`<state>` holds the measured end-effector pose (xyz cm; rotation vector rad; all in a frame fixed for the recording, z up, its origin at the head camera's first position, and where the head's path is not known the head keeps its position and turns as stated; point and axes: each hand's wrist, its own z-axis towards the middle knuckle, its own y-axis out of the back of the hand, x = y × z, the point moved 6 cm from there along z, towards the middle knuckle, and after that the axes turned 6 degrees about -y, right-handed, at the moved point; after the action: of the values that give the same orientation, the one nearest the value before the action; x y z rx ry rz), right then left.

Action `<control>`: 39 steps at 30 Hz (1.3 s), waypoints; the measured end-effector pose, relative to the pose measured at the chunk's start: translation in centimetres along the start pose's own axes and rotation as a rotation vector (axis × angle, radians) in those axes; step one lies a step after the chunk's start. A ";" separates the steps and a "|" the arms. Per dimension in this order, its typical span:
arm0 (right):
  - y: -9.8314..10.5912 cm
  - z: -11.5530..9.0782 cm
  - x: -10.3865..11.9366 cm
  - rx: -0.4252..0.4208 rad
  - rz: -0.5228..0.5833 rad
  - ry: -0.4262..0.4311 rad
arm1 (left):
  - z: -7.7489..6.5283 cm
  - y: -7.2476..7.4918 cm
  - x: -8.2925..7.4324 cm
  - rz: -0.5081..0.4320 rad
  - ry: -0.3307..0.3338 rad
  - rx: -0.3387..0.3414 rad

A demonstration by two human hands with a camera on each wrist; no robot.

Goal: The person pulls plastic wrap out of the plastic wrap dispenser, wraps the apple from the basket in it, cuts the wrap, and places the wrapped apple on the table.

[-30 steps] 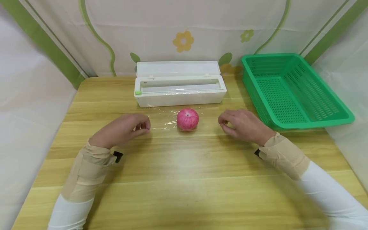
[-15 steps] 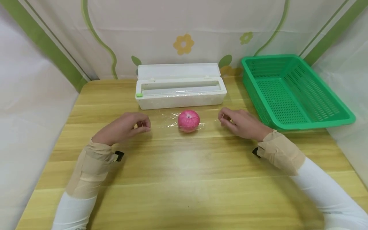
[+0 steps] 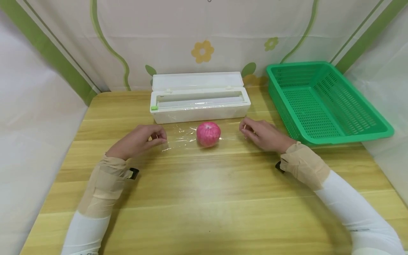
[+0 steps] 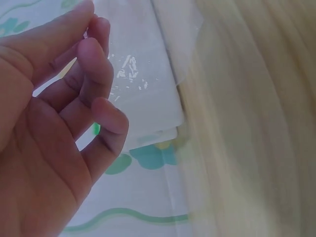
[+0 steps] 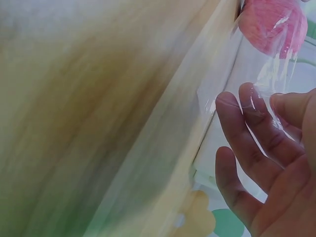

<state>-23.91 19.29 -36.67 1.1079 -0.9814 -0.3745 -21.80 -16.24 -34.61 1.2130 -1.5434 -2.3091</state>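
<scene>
A streaky pink apple [image 3: 208, 134] sits at the middle of the wooden table, with clear cling film [image 3: 180, 138] stretched about it from side to side. My left hand [image 3: 137, 141] pinches the film's left end between thumb and index finger; its other fingers curl loosely, as the left wrist view shows. On the opposite side, my right hand [image 3: 262, 134] pinches the film's right end. In the right wrist view, shiny folds of film [image 5: 279, 74] run from the thumb to the apple [image 5: 276, 27], while the other fingers [image 5: 247, 143] spread apart from the pinch.
Behind the apple stands a white cling film dispenser box [image 3: 200, 115], lid [image 3: 197, 80] raised, a roll inside and a green slider [image 3: 154, 108] at its left end. A green plastic basket [image 3: 338, 139] stands to the right. A patterned curtain [image 3: 172, 42] closes off the back.
Both hands keep their pinch on the cling film. The right hand has shifted slightly left and back; the film's front edge looks less taut than before. The apple stays in place.
</scene>
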 end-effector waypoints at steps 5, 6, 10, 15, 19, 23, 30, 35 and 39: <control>0.0 0.5 -0.5 -0.018 0.044 0.000 | 0.3 -0.1 0.7 -0.020 0.015 -0.018; -0.1 0.6 -0.6 -0.023 0.052 -0.001 | 0.3 -0.1 0.8 -0.024 0.020 -0.023; 0.1 1.0 -0.8 -0.041 0.077 -0.010 | 0.3 0.1 1.5 -0.041 0.062 -0.046; 0.2 1.5 -1.1 -0.054 0.111 -0.044 | 0.2 0.3 1.9 -0.066 0.099 -0.102; 0.2 1.9 -1.6 -0.065 0.169 -0.101 | 0.4 0.4 2.1 -0.103 0.135 -0.163; 0.2 2.3 -2.1 -0.083 0.262 -0.176 | 0.6 0.3 2.7 -0.163 0.198 -0.235; 0.4 2.9 -3.3 -0.172 0.393 -0.265 | 0.8 0.7 2.0 -0.349 0.329 -0.341; 0.7 3.0 -3.4 -0.230 0.513 -0.324 | 1.1 1.2 0.6 -0.518 0.372 -0.384; 0.8 3.1 -3.4 -0.255 0.575 -0.333 | 1.1 1.0 1.7 -0.622 0.374 -0.444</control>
<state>-28.46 20.14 -37.26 0.5039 -1.4490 -0.2055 -24.01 -16.72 -34.55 2.0221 -0.5296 -2.3475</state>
